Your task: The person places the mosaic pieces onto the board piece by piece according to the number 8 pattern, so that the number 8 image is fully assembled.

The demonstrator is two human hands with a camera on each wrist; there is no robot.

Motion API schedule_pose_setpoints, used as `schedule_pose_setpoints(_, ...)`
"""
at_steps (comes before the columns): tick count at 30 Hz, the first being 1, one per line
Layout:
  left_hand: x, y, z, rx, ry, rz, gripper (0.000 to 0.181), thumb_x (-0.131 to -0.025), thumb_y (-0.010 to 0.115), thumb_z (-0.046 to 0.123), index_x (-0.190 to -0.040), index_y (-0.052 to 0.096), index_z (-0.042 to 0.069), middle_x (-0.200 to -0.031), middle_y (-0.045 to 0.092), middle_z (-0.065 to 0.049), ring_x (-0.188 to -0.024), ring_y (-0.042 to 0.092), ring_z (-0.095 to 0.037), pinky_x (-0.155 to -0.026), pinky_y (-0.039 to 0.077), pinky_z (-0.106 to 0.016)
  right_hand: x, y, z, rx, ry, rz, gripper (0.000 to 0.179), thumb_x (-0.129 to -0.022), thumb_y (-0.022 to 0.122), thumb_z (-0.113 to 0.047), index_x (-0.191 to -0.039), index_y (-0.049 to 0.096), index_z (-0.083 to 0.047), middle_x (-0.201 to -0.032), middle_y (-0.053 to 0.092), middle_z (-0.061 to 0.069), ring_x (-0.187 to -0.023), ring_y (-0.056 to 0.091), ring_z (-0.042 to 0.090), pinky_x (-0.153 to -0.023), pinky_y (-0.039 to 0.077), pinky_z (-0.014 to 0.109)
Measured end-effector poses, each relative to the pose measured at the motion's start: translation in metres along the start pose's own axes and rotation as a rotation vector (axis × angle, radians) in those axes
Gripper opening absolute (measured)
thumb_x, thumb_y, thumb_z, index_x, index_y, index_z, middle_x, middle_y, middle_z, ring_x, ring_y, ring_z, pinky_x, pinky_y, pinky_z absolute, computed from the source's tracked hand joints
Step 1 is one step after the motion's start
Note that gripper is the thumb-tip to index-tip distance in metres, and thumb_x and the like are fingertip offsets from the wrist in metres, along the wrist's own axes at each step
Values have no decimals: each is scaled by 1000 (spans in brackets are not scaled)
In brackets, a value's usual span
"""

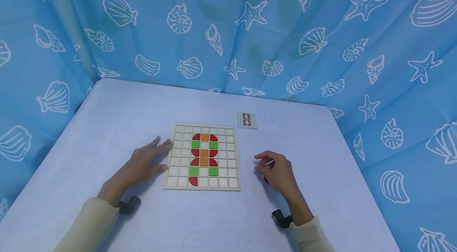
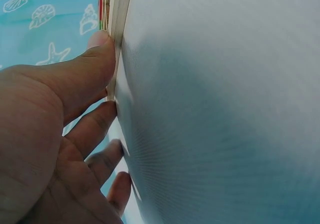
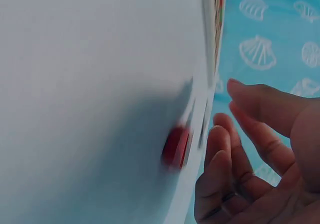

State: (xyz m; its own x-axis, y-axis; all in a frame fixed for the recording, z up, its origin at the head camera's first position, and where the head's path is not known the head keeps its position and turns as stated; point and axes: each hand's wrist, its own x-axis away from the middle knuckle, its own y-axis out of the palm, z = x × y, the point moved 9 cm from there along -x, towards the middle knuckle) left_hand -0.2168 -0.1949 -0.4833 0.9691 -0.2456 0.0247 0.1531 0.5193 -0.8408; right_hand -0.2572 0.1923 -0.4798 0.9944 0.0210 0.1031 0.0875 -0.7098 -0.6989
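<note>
A wooden grid board (image 1: 201, 189) lies on the table with red rounded pieces (image 1: 193, 181), green squares (image 1: 213, 171) and orange squares (image 1: 204, 153) set in its middle columns. My left hand (image 1: 144, 160) rests at the board's left edge, its thumb (image 2: 102, 41) and fingers stretched out against the rim. To the right of the board, my right hand (image 1: 278, 170) hovers over the table with loosely bent fingers. In the right wrist view, thumb and index finger stand apart with nothing visible between them. A red piece (image 3: 176, 148) lies on the table below this hand, mostly hidden in the head view.
Behind the board's right corner lies a small pattern card (image 1: 247, 120) printed with a similar coloured figure. A white cloth (image 1: 143, 101) covers the table. Blue curtains (image 1: 228, 37) with shell prints hang around the back and sides.
</note>
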Motion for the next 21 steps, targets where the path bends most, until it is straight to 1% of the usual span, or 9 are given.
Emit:
schedule_pose_setpoints(5,0,1,-1,4,1,-1,78,-95,80,27,-163,44,16,-170,42,-14,-160,27,-49,-120,29,-78,-3,-17,21,71,49,3,37,-91,83,-11,-127,76,-18,-111,71,10,-87,61,23,-66,55,28)
schedule_pose_setpoints(9,0,1,-1,8,-4,-4,78,-96,80,27,-164,43,16,-170,41,-15,-160,26,-50,-120,27,-80,-5,-23,32,150,97,-9,40,-91,84,-16,-129,75,-18,-114,70,12,-94,61,25,-68,55,28)
schedule_pose_setpoints(13,0,1,-1,10,-10,-3,78,-95,80,28,-164,43,17,-170,41,-15,-160,27,-50,-120,26,-80,-6,-23,35,199,123,-23,36,-90,85,-19,-125,76,-18,-112,70,11,-97,61,26,-70,55,30)
schedule_pose_setpoints(18,-1,1,-1,1,-16,-3,79,-95,80,28,-164,42,17,-170,41,-15,-160,27,-49,-120,28,-79,-8,-18,33,204,118,-28,24,-91,85,-18,-113,77,-19,-106,71,8,-95,61,26,-69,51,31)
schedule_pose_setpoints(21,-1,2,-2,-7,-17,-2,79,-95,80,28,-164,42,17,-170,41,-15,-160,27,-49,-120,28,-79,-10,-14,33,203,107,-40,17,-92,83,-16,-106,74,-17,-101,70,6,-92,60,24,-67,49,30)
